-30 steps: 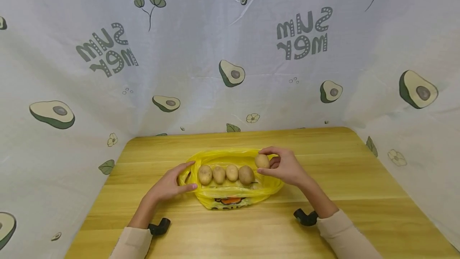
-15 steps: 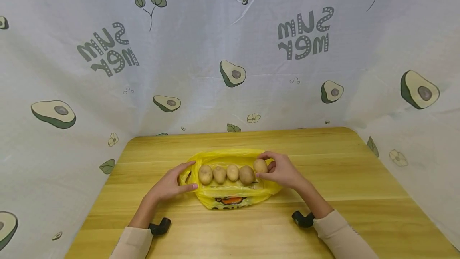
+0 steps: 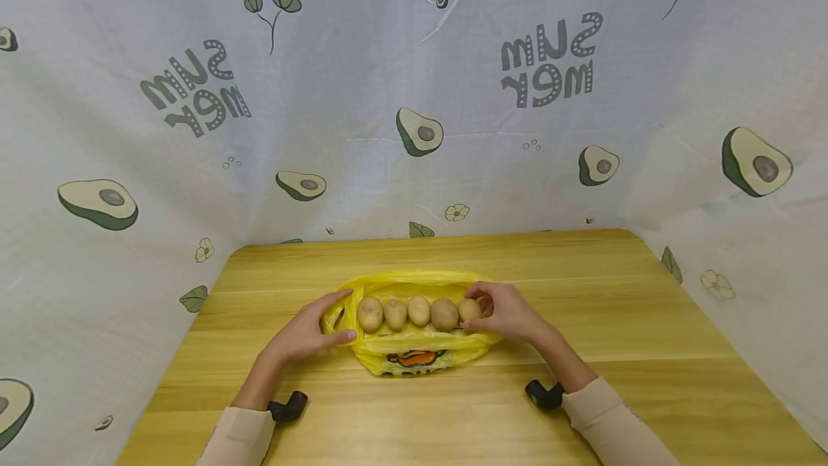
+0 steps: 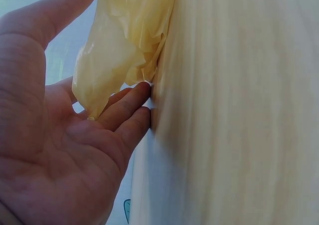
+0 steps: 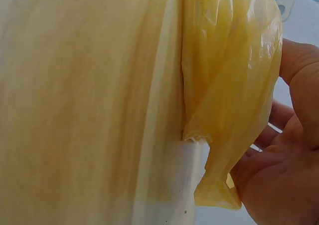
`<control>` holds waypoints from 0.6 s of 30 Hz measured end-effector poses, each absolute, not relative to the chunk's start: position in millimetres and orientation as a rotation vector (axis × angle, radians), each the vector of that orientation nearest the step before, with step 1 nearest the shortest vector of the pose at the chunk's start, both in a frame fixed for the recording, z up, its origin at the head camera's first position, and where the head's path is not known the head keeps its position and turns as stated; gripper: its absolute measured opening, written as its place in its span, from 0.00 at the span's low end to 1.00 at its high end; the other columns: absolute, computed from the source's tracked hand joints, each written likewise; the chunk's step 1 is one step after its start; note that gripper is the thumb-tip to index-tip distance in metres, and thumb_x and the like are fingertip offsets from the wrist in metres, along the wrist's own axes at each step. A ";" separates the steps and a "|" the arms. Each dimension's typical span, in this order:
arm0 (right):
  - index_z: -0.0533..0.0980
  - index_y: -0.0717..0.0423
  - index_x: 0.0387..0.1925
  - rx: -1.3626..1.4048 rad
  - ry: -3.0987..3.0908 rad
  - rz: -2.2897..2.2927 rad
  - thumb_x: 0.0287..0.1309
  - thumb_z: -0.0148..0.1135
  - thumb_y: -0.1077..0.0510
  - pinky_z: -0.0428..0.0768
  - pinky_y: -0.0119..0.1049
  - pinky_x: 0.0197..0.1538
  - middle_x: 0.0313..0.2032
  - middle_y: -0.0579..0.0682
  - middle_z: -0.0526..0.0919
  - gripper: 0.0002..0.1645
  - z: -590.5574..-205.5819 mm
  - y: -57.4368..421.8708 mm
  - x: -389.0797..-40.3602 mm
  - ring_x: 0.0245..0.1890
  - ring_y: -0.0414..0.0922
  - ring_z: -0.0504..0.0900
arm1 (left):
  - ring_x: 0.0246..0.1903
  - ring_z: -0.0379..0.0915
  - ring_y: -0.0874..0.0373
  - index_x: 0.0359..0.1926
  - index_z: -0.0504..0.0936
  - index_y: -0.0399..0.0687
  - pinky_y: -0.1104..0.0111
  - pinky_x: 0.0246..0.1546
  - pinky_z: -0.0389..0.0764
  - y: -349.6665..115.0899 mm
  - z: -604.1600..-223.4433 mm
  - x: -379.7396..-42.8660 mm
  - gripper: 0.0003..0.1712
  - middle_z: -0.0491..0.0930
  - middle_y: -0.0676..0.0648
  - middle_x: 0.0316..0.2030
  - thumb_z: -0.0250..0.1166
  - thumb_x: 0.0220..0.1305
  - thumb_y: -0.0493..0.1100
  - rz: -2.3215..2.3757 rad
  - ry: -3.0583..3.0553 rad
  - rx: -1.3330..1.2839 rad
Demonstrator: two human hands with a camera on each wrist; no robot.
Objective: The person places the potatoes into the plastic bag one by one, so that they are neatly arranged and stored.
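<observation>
A yellow plastic bag (image 3: 423,342) lies on the table with its mouth spread wide. Several potatoes (image 3: 418,311) sit in a row inside it. My right hand (image 3: 511,311) reaches over the bag's right end and holds the rightmost potato (image 3: 469,310) between thumb and fingers, low in the bag beside its neighbour. In the right wrist view the bag's side (image 5: 229,70) hides that potato and the fingertips. At the left end, my left hand (image 3: 307,329) spreads thumb and fingers along the bag's edges. The left wrist view has the bag's handle end (image 4: 109,70) against a relaxed palm.
The wooden table (image 3: 414,423) runs back to a white cloth (image 3: 343,78) printed with avocados, which hangs behind and at both sides. A black fitting sits at each wrist, the left one (image 3: 287,407) and the right one (image 3: 545,394).
My right hand has lowered its potato from above the bag's right edge down into line with the other potatoes. The left hand has stayed put.
</observation>
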State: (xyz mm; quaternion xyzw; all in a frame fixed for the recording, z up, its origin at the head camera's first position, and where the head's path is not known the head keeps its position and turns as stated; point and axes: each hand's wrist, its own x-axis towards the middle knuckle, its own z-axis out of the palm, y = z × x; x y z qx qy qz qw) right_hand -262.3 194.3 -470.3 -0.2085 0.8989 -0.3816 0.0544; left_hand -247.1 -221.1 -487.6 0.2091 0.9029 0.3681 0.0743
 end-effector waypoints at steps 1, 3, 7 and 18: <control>0.81 0.58 0.53 -0.632 2.718 -1.152 0.50 0.81 0.52 0.81 0.32 0.37 0.42 0.52 0.86 0.30 -470.3 194.7 -262.6 0.37 0.44 0.81 | 0.77 0.56 0.36 0.79 0.62 0.54 0.37 0.75 0.58 -221.2 -487.6 -247.2 0.50 0.63 0.40 0.77 0.71 0.62 0.63 1.105 2.709 0.628; 0.80 0.59 0.54 -0.634 2.699 -1.139 0.52 0.80 0.52 0.82 0.33 0.40 0.45 0.53 0.86 0.30 -470.0 195.3 -263.1 0.39 0.44 0.83 | 0.76 0.56 0.36 0.79 0.62 0.54 0.37 0.75 0.58 -221.4 -487.8 -247.4 0.50 0.63 0.39 0.77 0.71 0.62 0.63 1.104 2.710 0.629; 0.79 0.60 0.57 -0.652 2.695 -1.111 0.54 0.79 0.51 0.82 0.35 0.42 0.47 0.54 0.86 0.32 -470.1 196.5 -263.9 0.42 0.45 0.83 | 0.76 0.56 0.36 0.79 0.62 0.54 0.37 0.75 0.58 -221.3 -489.6 -248.6 0.50 0.63 0.40 0.77 0.71 0.63 0.63 1.100 2.712 0.629; 0.79 0.64 0.58 -0.606 2.765 -1.222 0.64 0.71 0.48 0.85 0.40 0.48 0.50 0.56 0.85 0.29 -468.6 202.3 -258.7 0.45 0.48 0.83 | 0.77 0.56 0.37 0.80 0.61 0.56 0.38 0.75 0.57 -219.9 -490.7 -250.4 0.51 0.62 0.41 0.78 0.72 0.61 0.64 1.099 2.706 0.609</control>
